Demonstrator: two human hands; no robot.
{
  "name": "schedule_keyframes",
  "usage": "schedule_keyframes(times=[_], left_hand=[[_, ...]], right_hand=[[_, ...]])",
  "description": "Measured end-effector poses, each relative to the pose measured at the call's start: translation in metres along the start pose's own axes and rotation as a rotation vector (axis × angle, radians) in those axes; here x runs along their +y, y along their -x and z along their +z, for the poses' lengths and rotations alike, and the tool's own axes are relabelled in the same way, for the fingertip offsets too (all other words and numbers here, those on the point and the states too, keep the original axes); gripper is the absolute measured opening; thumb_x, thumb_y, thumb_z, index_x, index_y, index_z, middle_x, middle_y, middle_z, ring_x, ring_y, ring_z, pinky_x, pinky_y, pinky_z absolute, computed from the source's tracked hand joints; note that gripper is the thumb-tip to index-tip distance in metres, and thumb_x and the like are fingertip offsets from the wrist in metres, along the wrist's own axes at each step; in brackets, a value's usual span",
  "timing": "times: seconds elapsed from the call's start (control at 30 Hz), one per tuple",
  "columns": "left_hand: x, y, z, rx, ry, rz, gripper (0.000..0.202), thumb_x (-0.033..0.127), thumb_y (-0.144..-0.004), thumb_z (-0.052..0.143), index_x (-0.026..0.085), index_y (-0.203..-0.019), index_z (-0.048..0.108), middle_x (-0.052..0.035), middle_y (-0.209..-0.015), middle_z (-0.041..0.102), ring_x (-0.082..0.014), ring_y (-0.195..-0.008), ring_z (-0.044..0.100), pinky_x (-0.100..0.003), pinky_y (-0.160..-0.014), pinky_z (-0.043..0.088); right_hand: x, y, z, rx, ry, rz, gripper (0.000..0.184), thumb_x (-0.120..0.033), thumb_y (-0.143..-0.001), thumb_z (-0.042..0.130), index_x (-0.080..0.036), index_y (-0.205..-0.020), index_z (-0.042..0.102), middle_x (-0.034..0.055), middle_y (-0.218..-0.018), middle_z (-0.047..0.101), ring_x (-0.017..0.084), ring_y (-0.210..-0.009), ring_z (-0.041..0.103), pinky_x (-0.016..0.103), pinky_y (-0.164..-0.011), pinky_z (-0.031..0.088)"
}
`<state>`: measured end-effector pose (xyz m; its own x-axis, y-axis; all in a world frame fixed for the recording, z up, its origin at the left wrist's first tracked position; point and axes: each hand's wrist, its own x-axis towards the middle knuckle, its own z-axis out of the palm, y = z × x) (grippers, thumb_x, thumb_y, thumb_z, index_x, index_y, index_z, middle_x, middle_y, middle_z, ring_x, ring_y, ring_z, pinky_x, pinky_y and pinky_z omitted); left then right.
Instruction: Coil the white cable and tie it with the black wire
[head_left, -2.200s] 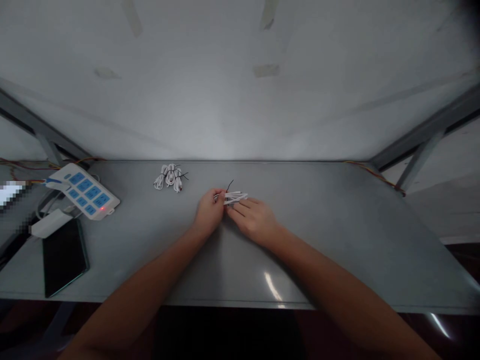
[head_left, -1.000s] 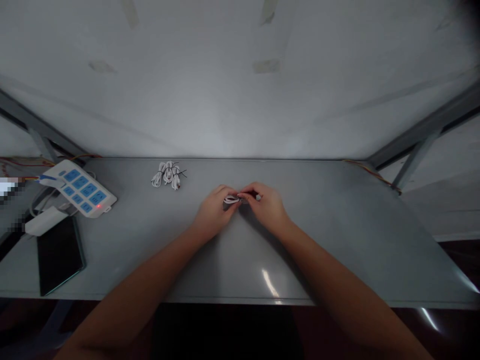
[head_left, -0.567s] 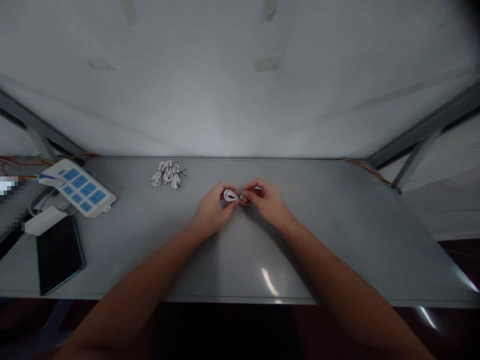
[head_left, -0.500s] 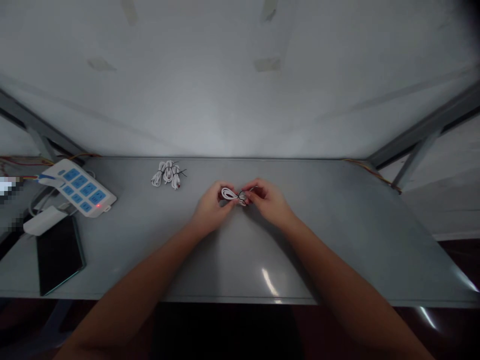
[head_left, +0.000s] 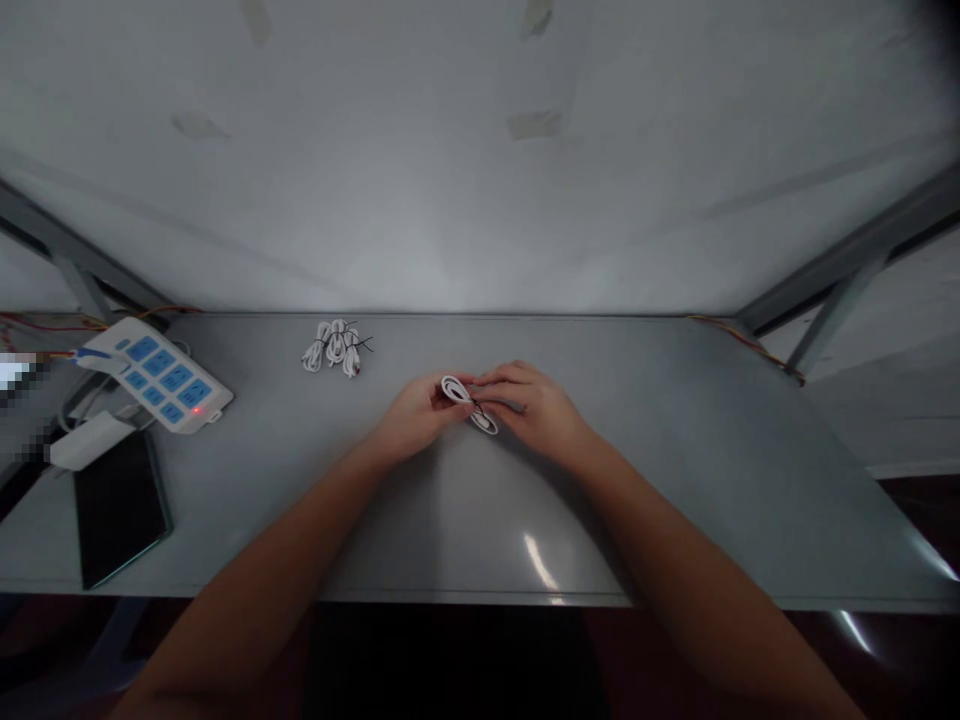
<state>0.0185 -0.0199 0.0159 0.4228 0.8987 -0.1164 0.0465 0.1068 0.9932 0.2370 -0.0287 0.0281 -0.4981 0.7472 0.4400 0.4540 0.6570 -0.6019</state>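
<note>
A coiled white cable (head_left: pixel 455 389), bound round its middle with a thin black twist tie (head_left: pixel 478 408), is held just above the table's middle. My left hand (head_left: pixel 416 415) pinches the coil from the left between thumb and fingers. From the right, my right hand (head_left: pixel 536 408) has its fingertips closed at the tied waist of the coil, on the twist tie. The lower loop of the cable hangs out below the fingers, tilted down to the right. The right fingertips partly hide the tie's ends.
Several tied white cable bundles (head_left: pixel 335 346) lie at the back left. A power strip (head_left: pixel 169 377) with blue sockets and a lit red light, a white adapter (head_left: pixel 91 441) and a black tablet (head_left: pixel 121 510) occupy the left end. A grey wall (head_left: pixel 450 200) rises behind the table (head_left: pixel 712 450).
The coil has turned so its right end points lower. My right hand's fingers have shifted from spread around the tie's ends to lying closer together over the tied waist.
</note>
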Motion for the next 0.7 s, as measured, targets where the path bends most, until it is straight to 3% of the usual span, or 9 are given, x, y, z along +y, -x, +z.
schedule_keyframes(times=[0.13, 0.33, 0.47, 0.57, 0.7], left_hand=[[0.0, 0.001, -0.001, -0.014, -0.037, -0.028, 0.053, 0.028, -0.081, 0.078, 0.017, -0.131, 0.065, -0.0085, -0.111, 0.077, -0.023, -0.106, 0.072, -0.044, -0.1, 0.055], [0.003, 0.001, -0.004, -0.013, -0.031, -0.066, 0.051, 0.018, -0.083, 0.075, 0.014, -0.133, 0.065, -0.0091, -0.111, 0.078, -0.0247, -0.104, 0.073, -0.045, -0.099, 0.056], [0.008, 0.004, -0.004, -0.053, -0.065, -0.068, 0.057, 0.024, -0.084, 0.076, 0.014, -0.138, 0.061, -0.0096, -0.115, 0.077, -0.0223, -0.105, 0.072, -0.043, -0.102, 0.054], [0.009, 0.006, -0.003, -0.069, -0.157, -0.023, 0.059, 0.03, -0.087, 0.075, 0.013, -0.141, 0.059, -0.0106, -0.115, 0.077, -0.0228, -0.105, 0.072, -0.043, -0.1, 0.055], [0.006, 0.007, 0.002, 0.031, -0.318, 0.107, 0.053, 0.032, -0.088, 0.072, 0.014, -0.137, 0.062, -0.0118, -0.117, 0.076, -0.0241, -0.108, 0.072, -0.043, -0.101, 0.055]], right_hand=[[0.0, -0.001, 0.002, -0.057, 0.052, -0.002, 0.019, -0.027, -0.099, 0.061, -0.028, -0.103, 0.08, 0.006, -0.102, 0.077, 0.024, -0.095, 0.065, 0.043, -0.088, 0.052], [-0.004, 0.001, 0.006, -0.079, 0.027, -0.024, 0.021, -0.025, -0.101, 0.056, -0.026, -0.104, 0.077, 0.0071, -0.108, 0.076, 0.024, -0.1, 0.065, 0.042, -0.091, 0.051], [-0.006, 0.002, 0.006, -0.035, -0.027, -0.002, 0.021, -0.027, -0.103, 0.053, -0.025, -0.105, 0.073, 0.0076, -0.107, 0.074, 0.023, -0.099, 0.065, 0.039, -0.088, 0.051], [-0.006, 0.001, 0.008, -0.005, 0.004, 0.02, 0.02, -0.024, -0.102, 0.051, -0.022, -0.096, 0.07, 0.0071, -0.093, 0.07, 0.021, -0.088, 0.062, 0.036, -0.082, 0.05], [-0.005, -0.002, 0.014, 0.04, 0.096, 0.111, 0.017, -0.019, -0.099, 0.051, -0.021, -0.088, 0.064, 0.0075, -0.088, 0.066, 0.022, -0.084, 0.059, 0.035, -0.079, 0.047]])
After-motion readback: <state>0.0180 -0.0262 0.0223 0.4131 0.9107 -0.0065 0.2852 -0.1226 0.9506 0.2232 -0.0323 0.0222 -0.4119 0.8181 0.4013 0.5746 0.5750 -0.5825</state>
